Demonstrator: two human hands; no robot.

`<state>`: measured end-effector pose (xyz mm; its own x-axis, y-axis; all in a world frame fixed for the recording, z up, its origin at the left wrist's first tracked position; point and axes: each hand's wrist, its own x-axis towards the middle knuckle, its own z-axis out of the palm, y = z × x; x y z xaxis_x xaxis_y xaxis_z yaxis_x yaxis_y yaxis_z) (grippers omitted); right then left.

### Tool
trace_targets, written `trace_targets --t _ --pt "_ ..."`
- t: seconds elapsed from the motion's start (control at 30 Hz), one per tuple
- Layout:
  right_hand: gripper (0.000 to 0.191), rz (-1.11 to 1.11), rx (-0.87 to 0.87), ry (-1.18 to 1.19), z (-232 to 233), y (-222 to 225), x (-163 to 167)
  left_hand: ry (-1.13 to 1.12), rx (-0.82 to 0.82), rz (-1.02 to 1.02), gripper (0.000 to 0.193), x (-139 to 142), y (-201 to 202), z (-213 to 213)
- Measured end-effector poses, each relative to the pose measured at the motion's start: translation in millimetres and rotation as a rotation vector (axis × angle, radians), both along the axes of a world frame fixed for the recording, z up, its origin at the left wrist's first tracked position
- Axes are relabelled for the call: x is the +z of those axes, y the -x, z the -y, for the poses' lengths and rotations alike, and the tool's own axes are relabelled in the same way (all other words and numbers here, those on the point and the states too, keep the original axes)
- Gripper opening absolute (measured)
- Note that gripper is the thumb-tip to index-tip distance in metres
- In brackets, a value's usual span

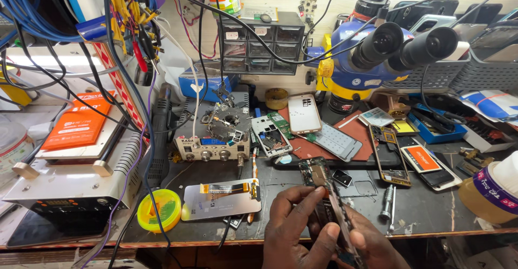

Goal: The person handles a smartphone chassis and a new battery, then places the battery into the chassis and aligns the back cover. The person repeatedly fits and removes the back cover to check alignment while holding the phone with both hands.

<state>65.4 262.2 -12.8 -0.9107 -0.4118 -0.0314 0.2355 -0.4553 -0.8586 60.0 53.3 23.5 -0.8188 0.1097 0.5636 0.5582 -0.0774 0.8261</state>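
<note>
You're holding the opened phone (324,193) edge-up, left hand (299,220) pinching its side, right hand (372,242) gripping below. Next, steady it before prying.

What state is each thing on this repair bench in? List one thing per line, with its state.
Left hand: gripping the phone frame.
Right hand: gripping the phone frame from below.
Phone frame: opened, circuit parts bare, held tilted.
Screen panel: lying flat, orange ribbon cable exposed.
White phone: back off, insides showing.
Pink phone: lying back-up, closed.
Drawer cabinet: drawers shut.
Screwdriver: lying loose on the mat.
</note>
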Motion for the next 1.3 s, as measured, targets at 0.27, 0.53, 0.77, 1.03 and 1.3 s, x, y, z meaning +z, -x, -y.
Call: trace_targets --t 0.27,0.53,0.77,1.03,1.3 --pt "0.107 -0.009 -0.136 -0.223 32.8 9.0 7.2 -0.416 -0.184 0.350 0.039 -26.2 14.4 -6.0" --pt "0.110 -0.097 -0.323 -0.547 71.0 -5.6 49.1 -0.754 -0.557 0.475 0.043 -48.2 24.6 -1.8" --pt "0.103 -0.222 -0.457 -0.916 80.2 -8.0 69.9 -0.826 -0.617 0.573 0.049 -33.6 26.8 3.1" --pt "0.107 -0.267 -0.508 -0.983 86.3 -3.5 69.6 -0.873 -0.423 0.684 0.037 -32.9 35.4 6.8" --pt "0.117 -0.397 -0.560 -1.168 77.7 -0.6 51.5 -0.869 -0.373 0.719 0.033 -37.9 36.2 4.9"
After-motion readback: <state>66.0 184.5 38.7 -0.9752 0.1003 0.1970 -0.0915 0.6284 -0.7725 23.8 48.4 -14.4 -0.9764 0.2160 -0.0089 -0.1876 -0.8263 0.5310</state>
